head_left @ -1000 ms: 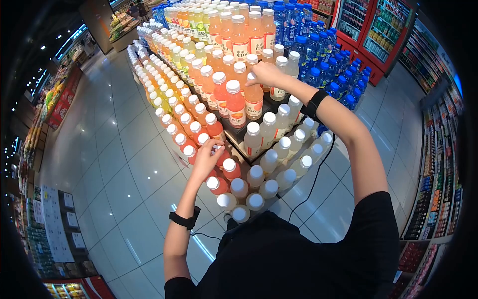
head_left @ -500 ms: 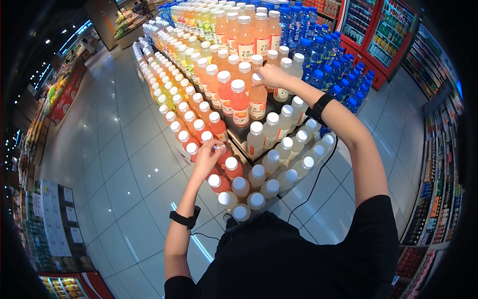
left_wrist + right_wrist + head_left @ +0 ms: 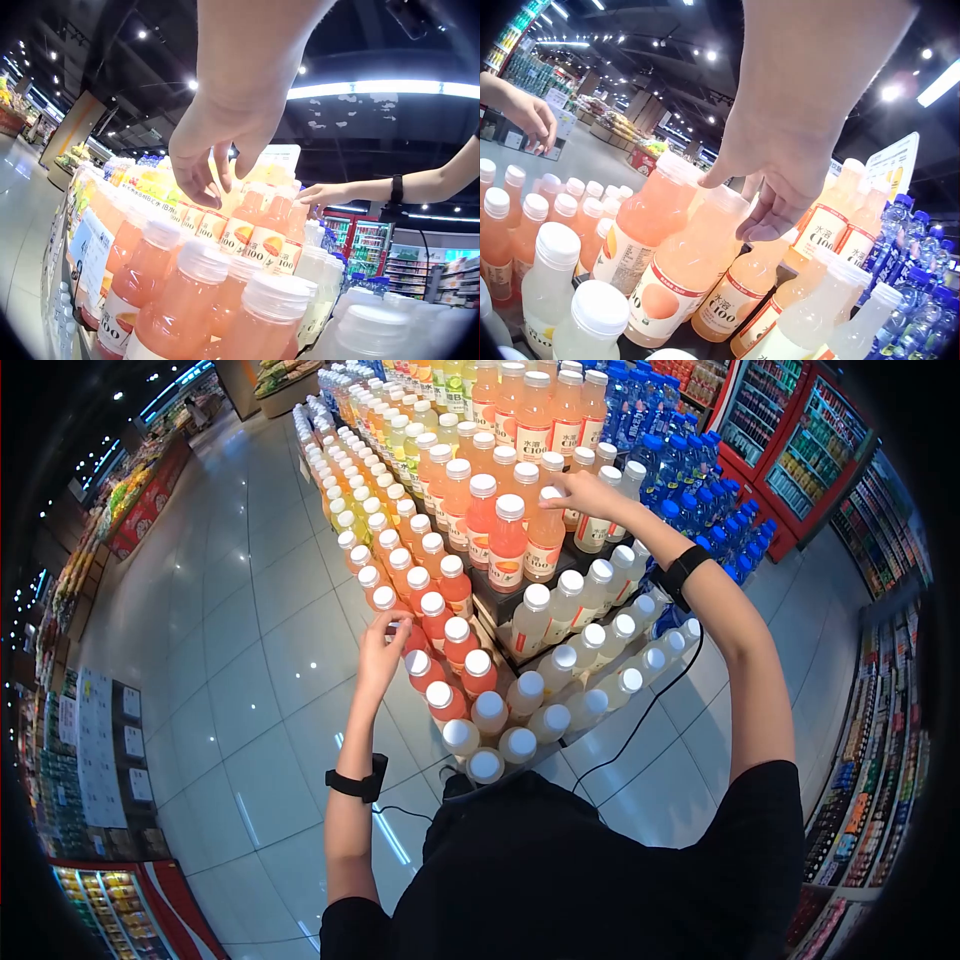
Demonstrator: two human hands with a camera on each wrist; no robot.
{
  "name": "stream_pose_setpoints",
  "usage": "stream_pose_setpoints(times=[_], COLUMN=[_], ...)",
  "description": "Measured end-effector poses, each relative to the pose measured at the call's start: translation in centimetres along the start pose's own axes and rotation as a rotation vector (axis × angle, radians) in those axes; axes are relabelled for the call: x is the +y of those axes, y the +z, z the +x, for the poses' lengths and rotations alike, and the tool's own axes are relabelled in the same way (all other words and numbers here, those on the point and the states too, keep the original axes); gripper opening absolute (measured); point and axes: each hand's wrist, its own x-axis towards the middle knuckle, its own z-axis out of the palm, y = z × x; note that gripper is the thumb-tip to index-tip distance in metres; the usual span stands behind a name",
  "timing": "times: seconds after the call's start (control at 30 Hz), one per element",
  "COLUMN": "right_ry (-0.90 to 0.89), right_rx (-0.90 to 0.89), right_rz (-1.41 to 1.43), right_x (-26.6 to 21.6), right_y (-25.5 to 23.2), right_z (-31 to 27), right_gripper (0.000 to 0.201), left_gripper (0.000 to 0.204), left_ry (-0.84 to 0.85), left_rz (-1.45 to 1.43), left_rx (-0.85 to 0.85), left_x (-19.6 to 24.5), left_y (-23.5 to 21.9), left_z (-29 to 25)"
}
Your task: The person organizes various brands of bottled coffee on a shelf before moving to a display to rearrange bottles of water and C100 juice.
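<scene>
Around the white cap of a peach-coloured bottle, my right hand holds thumb and fingers on opposite sides. This bottle stands upright on the dark upper tier, beside a pinker bottle. My left hand hovers at the left edge of the lower rows, its fingers loosely bent with nothing between them. Red-pink bottles stand below and beside it.
Cloudy white bottles line the lower right side of the display. Blue-capped bottles stand behind at the right, near a red-framed fridge. A black cable hangs at the right; tiled floor lies left.
My left hand has moved left, away from the red bottle caps. My right hand stays at the same bottle's cap, while the display has shifted right and up in the head view.
</scene>
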Motion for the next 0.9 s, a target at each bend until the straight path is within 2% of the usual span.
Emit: stream_pose_setpoints(times=[0.07,0.2,0.3,0.43,0.53,0.7,0.83,0.9], right_ry=[0.031,0.02,0.06,0.152,0.14,0.182,0.176,0.28], right_rx=[-0.03,0.068,0.169,0.27,0.359,0.356,0.407,0.433], right_rz=[0.024,-0.05,-0.01,-0.14,-0.148,-0.124,-0.148,-0.06], right_x=[-0.8,-0.6,1.4,2.4,2.8,2.7,2.7,3.0], right_y=[-1.0,-3.3,-5.9,-10.0,-11.8,-11.3,-10.0,-11.7], right_z=[-0.4,0.2,1.7,4.8,7.6,12.1,14.1,14.3], right_gripper=[0.055,0.049,0.04,0.04,0.039,0.058,0.056,0.054], left_gripper=[0.017,0.018,0.018,0.018,0.019,0.016,0.017,0.018], left_ry=[-0.004,0.034,-0.006,-0.057,-0.082,-0.112,-0.191,-0.207], left_rz=[-0.019,-0.079,-0.12,-0.154,-0.148,-0.136,-0.11,-0.085], left_rx=[0.003,0.034,0.074,0.068,0.075,0.124,0.179,0.215], left_x=[-1.0,-3.5,-2.6,-2.2,-1.8,-2.8,-3.5,-4.1], left_y=[0.1,-0.4,-1.0,-1.3,-1.4,-2.2,-3.5,-4.2], left_z=[-0.4,-0.4,-1.0,-1.8,-2.7,-4.3,-5.9,-6.8])
